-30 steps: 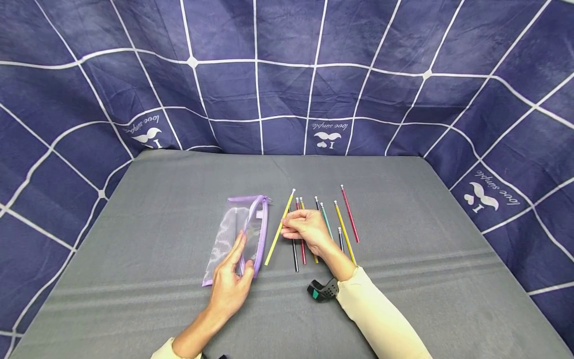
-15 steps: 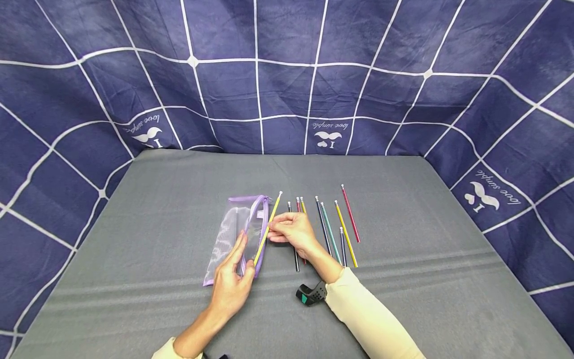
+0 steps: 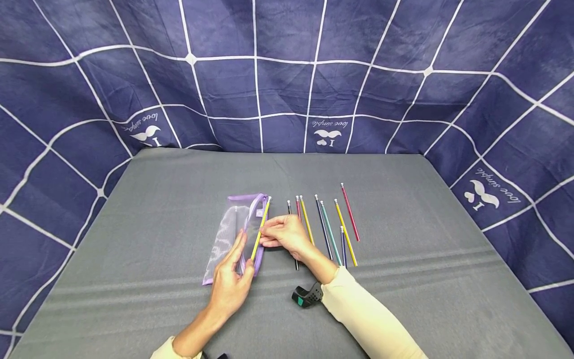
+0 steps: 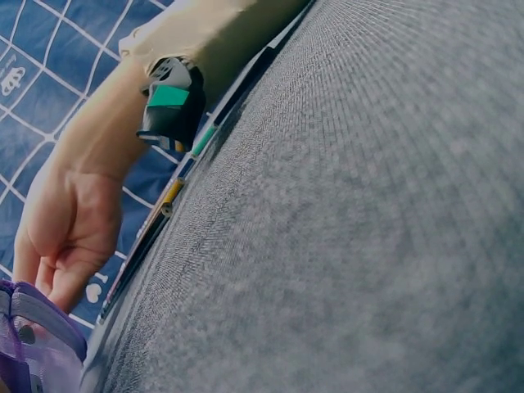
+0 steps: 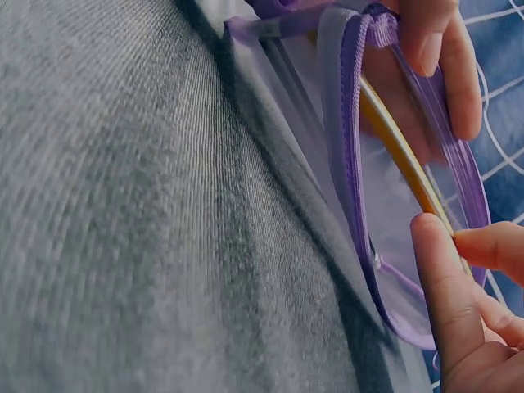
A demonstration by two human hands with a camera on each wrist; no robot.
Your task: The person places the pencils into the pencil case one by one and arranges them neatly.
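Note:
A purple-edged mesh zip pouch (image 3: 228, 234) lies on the grey table with its mouth spread apart. My left hand (image 3: 230, 281) holds its near end, with fingers along one rim and the thumb near the other. In the right wrist view, part of the left hand (image 5: 430, 49) shows at the pouch's far rim. A yellow pencil (image 3: 264, 217) is pinched between the thumb and fingertips of my right hand (image 3: 287, 235). In the right wrist view, the pencil (image 5: 401, 151) lies within the pouch mouth, between the two zipped rims.
Several loose pencils lie to the right: a black one (image 3: 297, 264), yellow ones (image 3: 341, 219), a green one (image 3: 329, 229), dark blue ones (image 3: 323, 224) and a red one (image 3: 350, 212). A blue gridded cloth (image 3: 287, 89) hangs behind the table (image 3: 179, 179).
My right hand has carried the yellow pencil leftward from beside the pouch to over and into its mouth. The left hand has stayed in place on the pouch.

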